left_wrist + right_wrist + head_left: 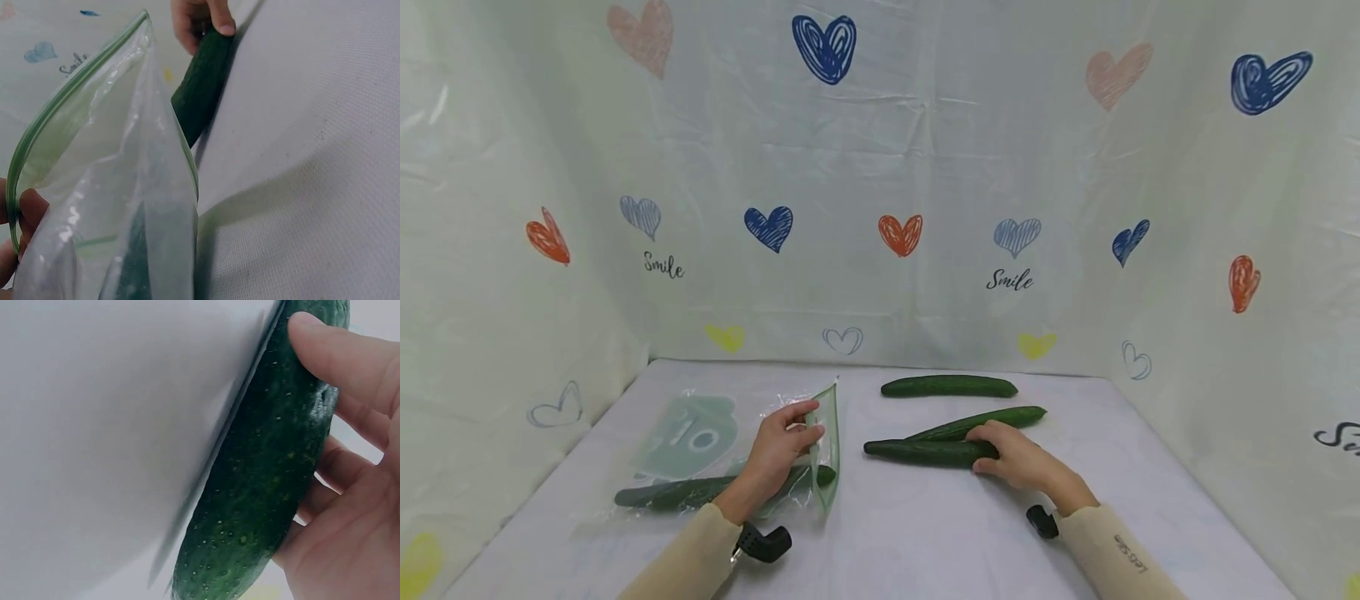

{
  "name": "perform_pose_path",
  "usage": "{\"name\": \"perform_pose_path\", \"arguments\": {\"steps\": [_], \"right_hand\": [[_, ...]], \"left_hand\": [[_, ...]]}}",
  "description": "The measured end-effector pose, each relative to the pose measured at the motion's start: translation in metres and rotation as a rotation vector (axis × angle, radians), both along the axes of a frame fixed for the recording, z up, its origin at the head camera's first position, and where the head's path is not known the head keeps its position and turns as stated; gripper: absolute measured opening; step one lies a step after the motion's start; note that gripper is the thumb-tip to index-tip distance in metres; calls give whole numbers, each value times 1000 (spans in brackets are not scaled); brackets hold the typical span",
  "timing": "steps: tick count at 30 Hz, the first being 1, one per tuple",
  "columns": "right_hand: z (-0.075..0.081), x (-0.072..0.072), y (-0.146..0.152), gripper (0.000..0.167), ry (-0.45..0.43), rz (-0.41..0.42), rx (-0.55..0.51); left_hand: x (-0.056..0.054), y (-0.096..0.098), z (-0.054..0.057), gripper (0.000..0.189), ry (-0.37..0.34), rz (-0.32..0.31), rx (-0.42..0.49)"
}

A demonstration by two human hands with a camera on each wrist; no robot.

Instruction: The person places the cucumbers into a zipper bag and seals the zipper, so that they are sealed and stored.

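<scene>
My left hand (772, 450) pinches the green-edged mouth of a clear zip bag (826, 492) between thumb and fingers. The mouth gapes toward the right, as the left wrist view shows. Inside the bag lies a dark green cucumber (677, 495), one end near the opening. To the right, my right hand (1018, 460) grips the end of the nearest loose cucumber (917, 452), which rests on the table. Close up, the thumb lies on one side of this cucumber (256, 462) and the fingers on the other. A second cucumber (977, 423) lies just behind it at a slant.
Farther back lies another loose cucumber (949, 386). The bag's printed pale green part (692, 433) spreads flat at the left of the white-covered table (917, 542). A white curtain (880, 150) with printed hearts hangs around the table's back and sides.
</scene>
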State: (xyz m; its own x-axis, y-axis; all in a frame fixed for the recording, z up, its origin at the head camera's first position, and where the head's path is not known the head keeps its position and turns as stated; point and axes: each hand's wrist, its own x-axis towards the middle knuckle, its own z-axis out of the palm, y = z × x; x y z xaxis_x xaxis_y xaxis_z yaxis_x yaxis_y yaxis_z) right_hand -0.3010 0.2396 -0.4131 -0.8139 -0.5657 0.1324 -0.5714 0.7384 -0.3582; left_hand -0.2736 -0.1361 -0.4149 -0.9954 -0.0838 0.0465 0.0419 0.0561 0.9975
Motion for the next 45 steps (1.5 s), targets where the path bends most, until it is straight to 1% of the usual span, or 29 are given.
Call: {"name": "perform_pose_path", "arguments": {"steps": [5,12,21,26,30,33,37,40,45], "right_hand": [[4,3,-20,40,24,19,-11],[8,-1,-55,38,58,56,-4],[9,-5,-111,38,82,116,0],[9,-8,-143,36,87,150,9],[7,-8,-162,35,83,165,26],[4,-7,-172,34,80,178,41],[1,-6,-180,32,47,186,46],[1,-5,-183,32,15,180,45],[2,-5,-181,36,-31,162,64]], "left_hand": [[1,0,1,44,-3,0,-13],[-1,0,3,44,1,-4,2],[-1,-1,6,44,14,-1,7],[0,-1,7,43,19,5,-7],[0,-1,6,44,23,-6,-5],[0,-1,5,43,28,-9,-5],[0,-2,4,44,27,-22,26],[-1,-3,4,46,25,-34,70],[-1,-3,3,43,23,-31,83]]}}
